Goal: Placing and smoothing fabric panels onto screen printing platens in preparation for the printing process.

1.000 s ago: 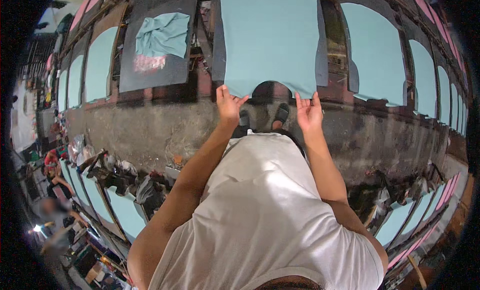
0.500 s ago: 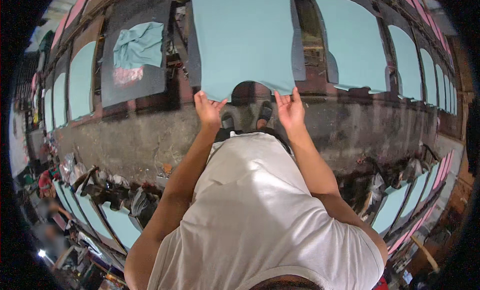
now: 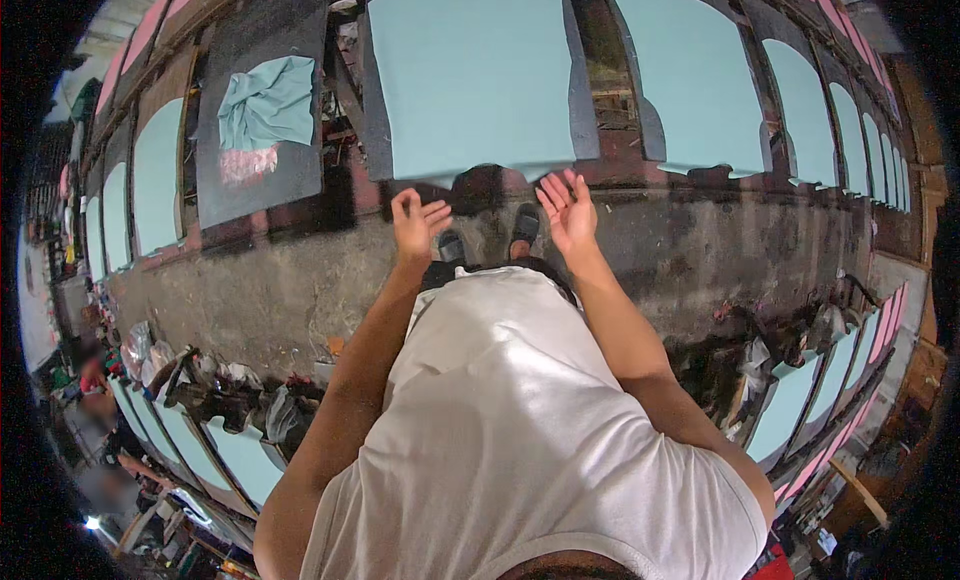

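Observation:
A pale blue-green fabric piece point(image 3: 475, 75) lies flat on a dark grey board point(image 3: 585, 110) straight ahead. Its near edge, with a curved cut-out in the middle, hangs over the board's front. My left hand point(image 3: 418, 225) is just short of that edge, at its left corner, empty with the fingers apart. Close to the right corner, my right hand point(image 3: 570, 212) is open too, palm up and fingers spread, holding nothing. On the board to the left, a crumpled blue-green cloth point(image 3: 267, 102) rests above a shiny pinkish patch point(image 3: 248, 165).
More boards with flat blue-green pieces point(image 3: 690, 80) run along the row to both sides. Behind me stands a second row with similar pieces point(image 3: 240, 455), with plastic bags point(image 3: 285, 410) near it. A concrete floor strip point(image 3: 700, 250) lies between. Other people are at the lower left.
Both hands have let go of the fabric's near corners and drawn slightly back from it. The near edge now droops over the board's front.

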The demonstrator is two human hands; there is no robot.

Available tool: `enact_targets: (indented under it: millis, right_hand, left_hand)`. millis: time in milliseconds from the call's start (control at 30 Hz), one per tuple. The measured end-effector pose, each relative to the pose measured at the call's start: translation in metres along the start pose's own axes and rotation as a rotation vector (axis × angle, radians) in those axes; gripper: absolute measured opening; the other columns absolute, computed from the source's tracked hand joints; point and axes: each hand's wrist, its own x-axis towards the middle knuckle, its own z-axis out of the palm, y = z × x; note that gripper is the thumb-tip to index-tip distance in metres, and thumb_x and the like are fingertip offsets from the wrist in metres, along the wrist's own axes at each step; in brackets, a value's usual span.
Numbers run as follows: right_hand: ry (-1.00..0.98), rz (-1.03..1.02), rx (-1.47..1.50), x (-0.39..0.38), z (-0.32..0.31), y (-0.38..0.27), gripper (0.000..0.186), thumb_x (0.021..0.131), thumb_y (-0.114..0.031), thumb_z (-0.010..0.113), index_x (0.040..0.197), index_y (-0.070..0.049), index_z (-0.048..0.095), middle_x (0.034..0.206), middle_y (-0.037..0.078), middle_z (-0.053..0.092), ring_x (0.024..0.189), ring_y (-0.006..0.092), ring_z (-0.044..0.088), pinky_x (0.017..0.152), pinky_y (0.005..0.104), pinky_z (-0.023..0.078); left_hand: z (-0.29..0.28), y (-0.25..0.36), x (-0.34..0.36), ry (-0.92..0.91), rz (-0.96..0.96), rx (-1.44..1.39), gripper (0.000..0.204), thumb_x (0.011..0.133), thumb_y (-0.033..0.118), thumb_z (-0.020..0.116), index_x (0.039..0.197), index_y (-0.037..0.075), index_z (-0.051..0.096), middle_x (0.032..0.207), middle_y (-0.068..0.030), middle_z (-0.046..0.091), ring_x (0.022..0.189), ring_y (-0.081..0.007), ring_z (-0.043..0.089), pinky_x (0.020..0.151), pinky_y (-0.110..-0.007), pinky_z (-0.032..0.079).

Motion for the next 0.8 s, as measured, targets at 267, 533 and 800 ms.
enact_targets:
  millis: [267, 533, 800]
  right_hand:
    - [0.036, -0.003, -1.578, 0.028, -0.295, 0.025, 0.024, 0.093, -0.022, 0.058, 0.092, 0.001, 0.066, 0.073, 0.008, 0.065, 0.060, 0.0172, 0.062, 0.054, 0.0314, 0.053]
    - [0.324, 0.189, -1.095, -0.001, -0.259, -0.024, 0.023, 0.094, -0.022, 0.055, 0.097, -0.001, 0.064, 0.076, 0.008, 0.066, 0.060, 0.0175, 0.063, 0.055, 0.0314, 0.053]
    - [0.002, 0.074, -1.037, 0.051, -0.091, -0.070, 0.025, 0.097, -0.019, 0.053, 0.102, 0.003, 0.062, 0.085, 0.010, 0.067, 0.069, 0.0165, 0.065, 0.061, 0.0285, 0.054]
  left_hand:
    - [-0.280, -0.146, 0.019, -0.312, -0.020, 1.444, 0.043, 0.081, 0.012, 0.059, 0.122, 0.016, 0.048, 0.086, -0.0195, 0.067, 0.086, -0.0284, 0.067, 0.078, -0.050, 0.051]
    - [-0.249, -0.128, -0.030, 0.098, -0.057, 1.355, 0.048, 0.080, 0.012, 0.067, 0.125, 0.011, 0.051, 0.087, -0.0100, 0.066, 0.078, -0.0222, 0.065, 0.068, -0.034, 0.051]
    - [-0.073, -0.008, -0.005, 0.000, -0.158, 0.604, 0.032, 0.095, 0.021, 0.053, 0.120, 0.002, 0.052, 0.105, -0.0135, 0.066, 0.091, -0.0238, 0.066, 0.075, -0.041, 0.055]
